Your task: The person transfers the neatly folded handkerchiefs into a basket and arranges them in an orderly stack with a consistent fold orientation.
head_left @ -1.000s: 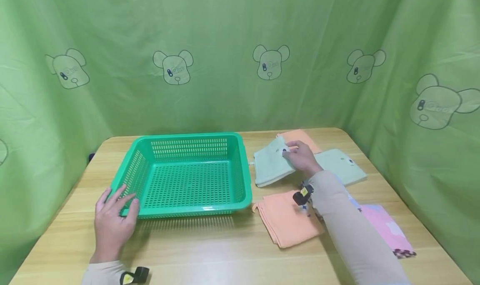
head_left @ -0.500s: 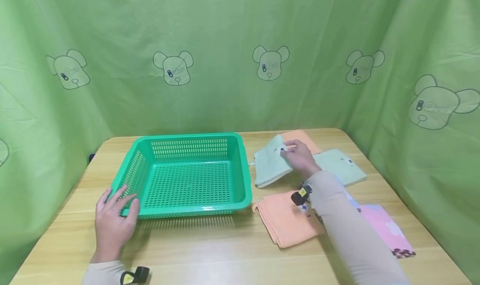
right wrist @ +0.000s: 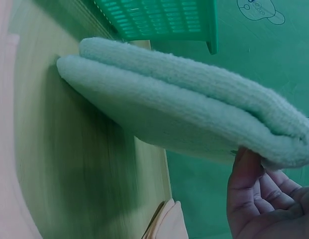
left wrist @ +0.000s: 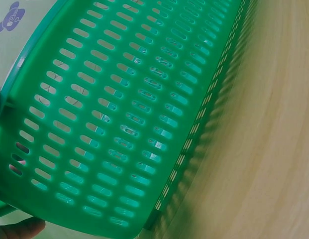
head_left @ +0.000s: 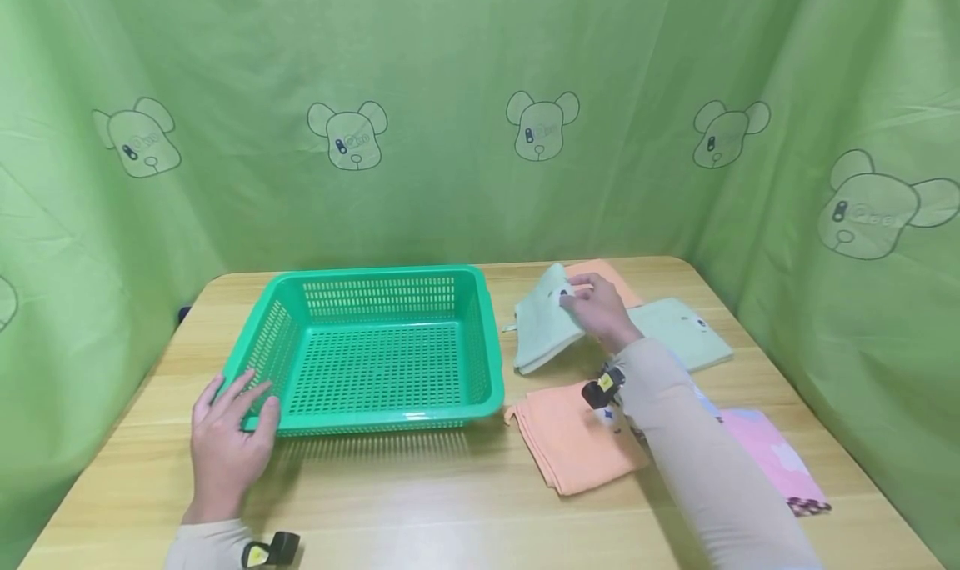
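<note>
My left hand (head_left: 228, 449) rests on the near left corner of a green plastic basket (head_left: 489, 387), its fingers spread across the rim. In the left wrist view the thumb (left wrist: 22, 229) lies by the basket wall (left wrist: 109, 124). My right hand (head_left: 600, 312) pinches the edge of a folded pale green towel (head_left: 543, 324) between thumb and fingers. That towel is tilted, its far right edge raised; whether its lower edge touches the table cannot be told. The right wrist view shows its thick folded side, with the thumb (right wrist: 246, 172) against it.
Right of the basket lie a folded orange towel (head_left: 573, 445), another orange towel (head_left: 603, 278) at the back, a second pale green towel (head_left: 678, 332) and a pink towel (head_left: 768, 453). My right forearm covers part of a bluish cloth. Green curtains (head_left: 450, 178) surround the wooden table (head_left: 360, 512).
The held pale green towel has risen slightly at its far edge and shifted a little right, tilting more steeply. My left hand and the basket stay put.
</note>
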`<state>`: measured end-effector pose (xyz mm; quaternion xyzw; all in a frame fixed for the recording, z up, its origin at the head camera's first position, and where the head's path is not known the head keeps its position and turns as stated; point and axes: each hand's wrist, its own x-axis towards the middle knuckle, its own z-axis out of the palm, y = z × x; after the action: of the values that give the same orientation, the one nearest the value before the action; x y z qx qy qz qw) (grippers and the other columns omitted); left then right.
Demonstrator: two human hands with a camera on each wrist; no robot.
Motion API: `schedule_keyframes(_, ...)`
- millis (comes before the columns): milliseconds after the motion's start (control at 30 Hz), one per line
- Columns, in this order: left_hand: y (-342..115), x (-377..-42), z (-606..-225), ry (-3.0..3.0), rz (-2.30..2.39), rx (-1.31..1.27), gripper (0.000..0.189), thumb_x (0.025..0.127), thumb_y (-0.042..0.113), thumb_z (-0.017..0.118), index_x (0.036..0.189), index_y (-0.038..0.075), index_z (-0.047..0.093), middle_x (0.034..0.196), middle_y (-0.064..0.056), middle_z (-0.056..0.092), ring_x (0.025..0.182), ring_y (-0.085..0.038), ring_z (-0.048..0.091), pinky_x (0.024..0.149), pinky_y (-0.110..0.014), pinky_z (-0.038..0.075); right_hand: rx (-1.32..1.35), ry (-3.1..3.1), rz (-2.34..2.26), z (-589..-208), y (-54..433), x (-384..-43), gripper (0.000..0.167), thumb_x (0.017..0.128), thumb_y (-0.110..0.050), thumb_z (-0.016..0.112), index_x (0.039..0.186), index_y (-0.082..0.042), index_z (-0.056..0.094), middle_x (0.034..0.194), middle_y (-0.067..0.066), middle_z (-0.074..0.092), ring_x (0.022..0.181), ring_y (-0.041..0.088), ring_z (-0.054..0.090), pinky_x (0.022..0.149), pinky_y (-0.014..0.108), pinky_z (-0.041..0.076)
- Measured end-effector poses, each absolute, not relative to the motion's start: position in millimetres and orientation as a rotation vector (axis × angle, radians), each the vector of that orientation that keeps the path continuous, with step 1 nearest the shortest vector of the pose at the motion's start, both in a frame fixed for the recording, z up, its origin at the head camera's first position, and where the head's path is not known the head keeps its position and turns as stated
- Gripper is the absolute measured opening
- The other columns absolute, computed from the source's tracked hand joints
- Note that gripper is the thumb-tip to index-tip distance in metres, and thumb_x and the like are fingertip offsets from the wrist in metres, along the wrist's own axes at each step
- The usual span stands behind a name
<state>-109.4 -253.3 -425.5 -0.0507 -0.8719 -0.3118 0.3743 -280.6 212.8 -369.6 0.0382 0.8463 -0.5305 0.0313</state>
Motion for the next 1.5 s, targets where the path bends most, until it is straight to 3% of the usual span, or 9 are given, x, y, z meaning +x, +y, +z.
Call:
schedule_keyframes(633,-253,-108,-426,-2.228,-0.81,-0.13,0.027,0.085,0.016,0.061,0.102,-0.004,0.069,0.12,-0.027,0.062,0.127,-0.048,0.041,0.113,-0.049,0.02,0.118,2.592,-1.669,-368,206,-278,0.047,0.093,-0.016,0.058,0.136,-0.004,0.042,0.122,0.02,0.056,0.101,0.031,0.059,0.084,0.039,0.053)
schedule_keyframes(1133,-253,-107,-423,-2.24,-0.817,-0.113,0.027,0.085,0.016,0.061,0.102,-0.004,0.069,0.12,-0.027,0.062,0.128,-0.048,0.04,0.113,-0.049,0.019,0.076,2.572,-1.711,-357,199,-275,0.046,0.094,-0.015,0.057,0.136,-0.003,0.041,0.116,0.021,0.058,0.093,0.028,0.061,0.077,0.034,0.055)
schedule_keyframes(1500,-253,-109,-422,-2.257,-0.815,-0.113,0.028,0.086,0.017,0.06,0.103,-0.004,0.069,0.121,-0.027,0.061,0.127,-0.047,0.041,0.114,-0.049,0.018,0.076,2.575,-1.713,-353,198,-276,0.047,0.092,-0.014,0.058,0.135,-0.003,0.042,0.118,0.021,0.058,0.099,0.03,0.06,0.081,0.036,0.054)
